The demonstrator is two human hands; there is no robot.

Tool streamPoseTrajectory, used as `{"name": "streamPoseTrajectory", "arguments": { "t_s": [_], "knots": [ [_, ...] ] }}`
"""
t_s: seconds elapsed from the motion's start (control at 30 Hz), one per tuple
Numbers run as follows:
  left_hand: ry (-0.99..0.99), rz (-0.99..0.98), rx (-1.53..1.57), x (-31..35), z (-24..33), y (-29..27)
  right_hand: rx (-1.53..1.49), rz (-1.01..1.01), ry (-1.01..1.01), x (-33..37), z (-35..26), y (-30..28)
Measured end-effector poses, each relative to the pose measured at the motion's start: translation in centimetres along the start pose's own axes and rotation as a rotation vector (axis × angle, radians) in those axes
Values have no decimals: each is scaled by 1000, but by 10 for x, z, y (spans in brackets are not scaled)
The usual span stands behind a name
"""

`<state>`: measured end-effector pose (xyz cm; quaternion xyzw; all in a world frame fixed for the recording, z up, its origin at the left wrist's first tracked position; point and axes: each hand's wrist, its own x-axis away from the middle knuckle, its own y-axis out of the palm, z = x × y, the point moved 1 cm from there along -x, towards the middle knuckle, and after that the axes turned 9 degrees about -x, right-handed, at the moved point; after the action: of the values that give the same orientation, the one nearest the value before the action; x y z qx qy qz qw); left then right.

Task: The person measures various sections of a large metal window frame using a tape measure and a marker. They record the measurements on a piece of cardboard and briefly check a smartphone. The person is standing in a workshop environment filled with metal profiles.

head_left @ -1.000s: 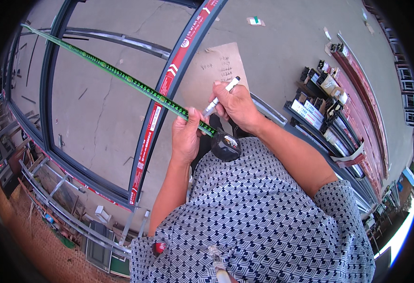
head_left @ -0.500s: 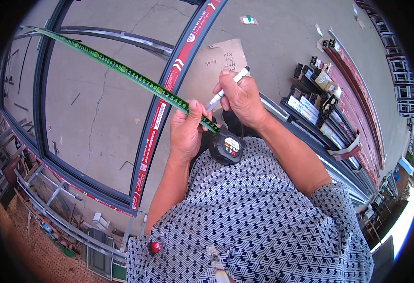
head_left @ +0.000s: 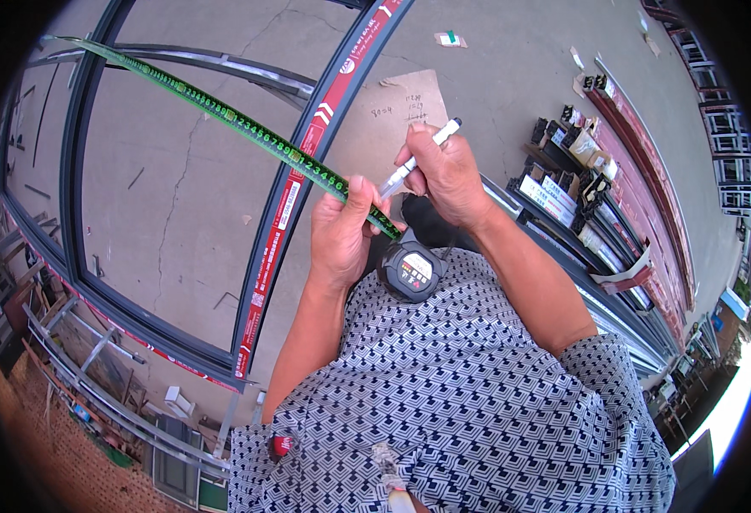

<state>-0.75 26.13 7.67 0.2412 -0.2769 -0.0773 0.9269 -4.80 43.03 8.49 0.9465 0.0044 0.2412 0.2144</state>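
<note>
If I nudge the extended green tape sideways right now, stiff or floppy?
Probably springy: the green tape runs nearly straight from its black case, yet is a narrow strip. Likely to flex most far out, given its long run beyond the left hand. Near the case it should shift less, pinched by that hand.

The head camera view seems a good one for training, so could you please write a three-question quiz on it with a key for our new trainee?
1. Which hand holds the white marker?
2. True or false: in this view, the green tape blade crosses the red-labelled frame bar.
3. What does the left hand grip?
A) the frame bar
B) the tape blade
C) a cardboard sheet

Key: 1. The right hand. 2. True. 3. B.
</note>
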Motion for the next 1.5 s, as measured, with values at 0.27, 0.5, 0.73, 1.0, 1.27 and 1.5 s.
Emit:
{"name": "streamPoseTrajectory", "arguments": {
  "t_s": [0.27,0.5,0.73,1.0,1.27,1.5],
  "knots": [
    [-30,17,-89,4,2,-13,150,-103,121,1,0,1],
    [-38,-12,-28,6,0,-27,185,-144,218,2,9,3],
    [-55,17,-73,9,7,-18,212,-234,221,0,-1,-3],
    [-23,78,-87,25,17,-76,105,89,-80,-18,-53,-62],
    [-46,220,-181,15,18,-67,299,84,-128,-33,-9,-41],
    [-56,295,-204,22,26,-70,195,115,-217,-37,29,-24]
  ]
}}
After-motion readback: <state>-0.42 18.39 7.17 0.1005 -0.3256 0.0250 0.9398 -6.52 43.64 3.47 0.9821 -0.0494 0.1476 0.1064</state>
